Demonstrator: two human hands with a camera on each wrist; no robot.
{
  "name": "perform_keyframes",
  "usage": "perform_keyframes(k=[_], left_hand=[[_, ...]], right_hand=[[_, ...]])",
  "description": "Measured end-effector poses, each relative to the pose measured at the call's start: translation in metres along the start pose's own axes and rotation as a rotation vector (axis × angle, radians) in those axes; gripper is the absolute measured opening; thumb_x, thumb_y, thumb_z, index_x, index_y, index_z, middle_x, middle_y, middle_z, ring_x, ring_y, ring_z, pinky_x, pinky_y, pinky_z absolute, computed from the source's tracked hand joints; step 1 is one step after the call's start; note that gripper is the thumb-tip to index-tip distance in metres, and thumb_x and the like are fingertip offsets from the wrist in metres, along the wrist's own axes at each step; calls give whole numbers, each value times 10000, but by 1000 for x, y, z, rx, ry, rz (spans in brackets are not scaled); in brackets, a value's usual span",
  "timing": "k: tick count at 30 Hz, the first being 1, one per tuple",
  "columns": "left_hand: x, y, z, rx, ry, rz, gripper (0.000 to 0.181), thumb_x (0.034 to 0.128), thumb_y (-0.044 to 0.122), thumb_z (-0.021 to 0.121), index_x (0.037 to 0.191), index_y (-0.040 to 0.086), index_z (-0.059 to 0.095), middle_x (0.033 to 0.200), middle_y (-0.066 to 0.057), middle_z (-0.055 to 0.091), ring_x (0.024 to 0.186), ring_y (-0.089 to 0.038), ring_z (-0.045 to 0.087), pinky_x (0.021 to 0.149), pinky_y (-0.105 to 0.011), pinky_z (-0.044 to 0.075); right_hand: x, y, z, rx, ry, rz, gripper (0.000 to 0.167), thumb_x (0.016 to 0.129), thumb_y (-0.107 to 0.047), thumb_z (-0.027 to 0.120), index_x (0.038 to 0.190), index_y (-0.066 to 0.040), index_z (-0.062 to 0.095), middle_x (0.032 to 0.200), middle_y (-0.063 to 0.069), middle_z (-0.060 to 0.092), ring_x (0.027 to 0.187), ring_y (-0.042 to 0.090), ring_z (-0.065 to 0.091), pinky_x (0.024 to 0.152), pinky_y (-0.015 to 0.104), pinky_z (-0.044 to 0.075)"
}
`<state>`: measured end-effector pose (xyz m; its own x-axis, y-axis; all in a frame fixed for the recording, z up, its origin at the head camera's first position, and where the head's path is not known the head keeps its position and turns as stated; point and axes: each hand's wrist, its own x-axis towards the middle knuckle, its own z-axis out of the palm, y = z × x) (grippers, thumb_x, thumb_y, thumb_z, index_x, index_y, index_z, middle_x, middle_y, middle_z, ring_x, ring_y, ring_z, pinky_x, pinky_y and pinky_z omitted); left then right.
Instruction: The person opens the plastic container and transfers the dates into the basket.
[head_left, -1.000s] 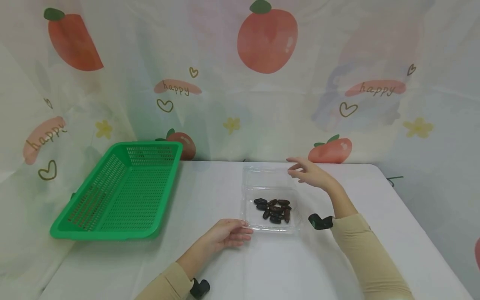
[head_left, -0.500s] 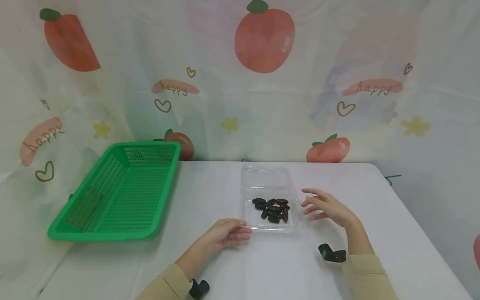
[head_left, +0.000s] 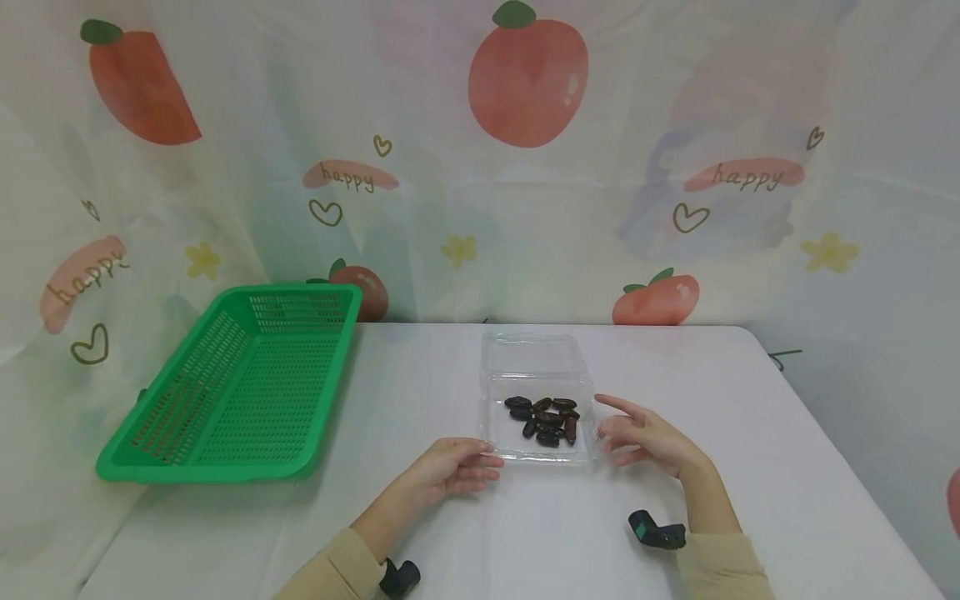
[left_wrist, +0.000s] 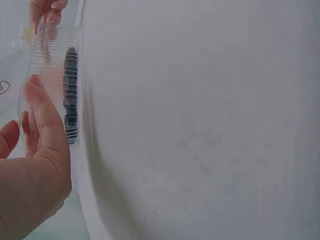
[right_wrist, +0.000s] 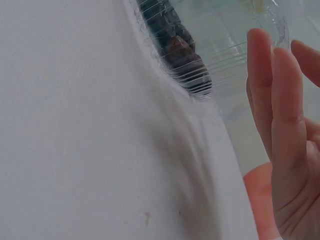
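Head view showed the box (head_left: pixel 547 457) standing between the left hand (head_left: pixel 447 471) and the right hand (head_left: pixel 651 440), its lid (head_left: pixel 532 354) lying back beyond both, so the unlidding looked done. The dates (head_left: pixel 550 417) lay together in the box, to the right of the left fingers and just left of the right ones; handling them seemed not yet begun, and was probably what was left. The basket (head_left: pixel 311 467) stood well off to the left of the left hand, with no dates to be seen in it. The left hand touched the near left corner of the box, fingers nearly straight, thumb apart, with no clear pinch. The right hand was loosely spread and gripped nothing, its index reaching out beside the box; whether a fingertip met the wall could not be told.
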<state>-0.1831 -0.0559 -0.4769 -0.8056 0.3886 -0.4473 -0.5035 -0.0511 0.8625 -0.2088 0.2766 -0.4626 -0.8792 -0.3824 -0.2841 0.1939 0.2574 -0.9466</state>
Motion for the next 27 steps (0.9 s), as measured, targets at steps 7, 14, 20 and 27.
perform_keyframes(k=[7, 14, 20, 27], left_hand=[[-1, 2, 1, 9, 7, 6, 286, 893, 173, 548, 1103, -20, 565, 985, -140, 677, 833, -204, 677, 696, -325, 536], [-2, 6, 2, 114, 47, 34, 278, 893, 179, 562, 1083, -22, 594, 964, -142, 682, 841, -221, 675, 671, -323, 539], [0, 12, 1, 341, 156, 134, 228, 872, 168, 585, 1015, -7, 614, 868, -113, 688, 746, -213, 669, 604, -300, 529], [6, 27, 7, 1036, 437, 553, 235, 829, 200, 639, 1034, 89, 611, 903, -17, 620, 762, -145, 587, 609, -269, 478]], right_hand=[[-2, 1, 1, 54, -76, -28, 777, 874, -100, 602, 1462, -85, 94, 896, -18, 581, 803, 148, 648, 653, 342, 541], [-3, 0, 3, 60, -101, -71, 774, 879, -63, 581, 1454, -41, 63, 869, -19, 559, 807, 141, 647, 637, 334, 541], [-3, 0, 4, 56, -99, -65, 783, 874, -60, 589, 1457, -50, 67, 866, -14, 547, 812, 149, 652, 635, 335, 541], [-3, 1, 4, 51, -105, -91, 780, 877, -51, 580, 1451, -20, 53, 868, -10, 549, 809, 154, 654, 623, 339, 542]])
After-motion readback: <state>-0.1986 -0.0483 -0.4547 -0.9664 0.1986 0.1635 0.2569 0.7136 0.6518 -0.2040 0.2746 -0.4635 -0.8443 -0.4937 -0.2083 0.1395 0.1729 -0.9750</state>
